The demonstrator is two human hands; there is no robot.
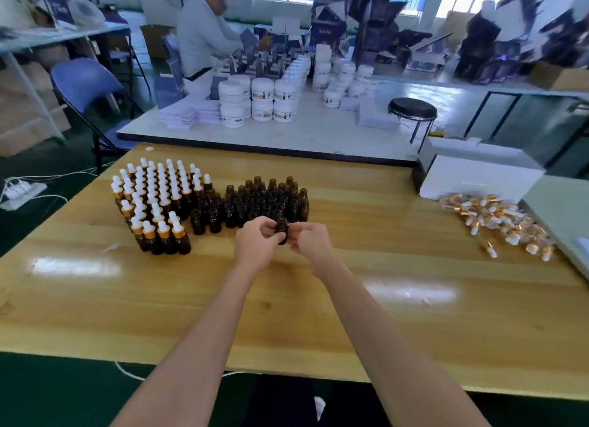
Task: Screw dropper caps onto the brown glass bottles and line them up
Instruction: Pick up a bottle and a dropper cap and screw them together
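Observation:
An uncapped brown glass bottle (pixel 282 229) is held between both hands just in front of the bottle group. My left hand (pixel 255 243) grips it from the left with curled fingers. My right hand (pixel 310 240) pinches it from the right. Behind them stand several open brown bottles (pixel 264 200) in a cluster. To their left, several capped bottles (pixel 156 200) with white bulbs and gold collars stand in rows. A pile of loose dropper caps (pixel 497 222) lies at the table's right side.
The wooden table (pixel 366 299) stretches toward me. A white box (pixel 478 178) sits at the back right. A second table with white jars (pixel 261 101), a black stool (pixel 412 109), a blue chair (pixel 83 85) and a seated person (pixel 204 28) lie beyond.

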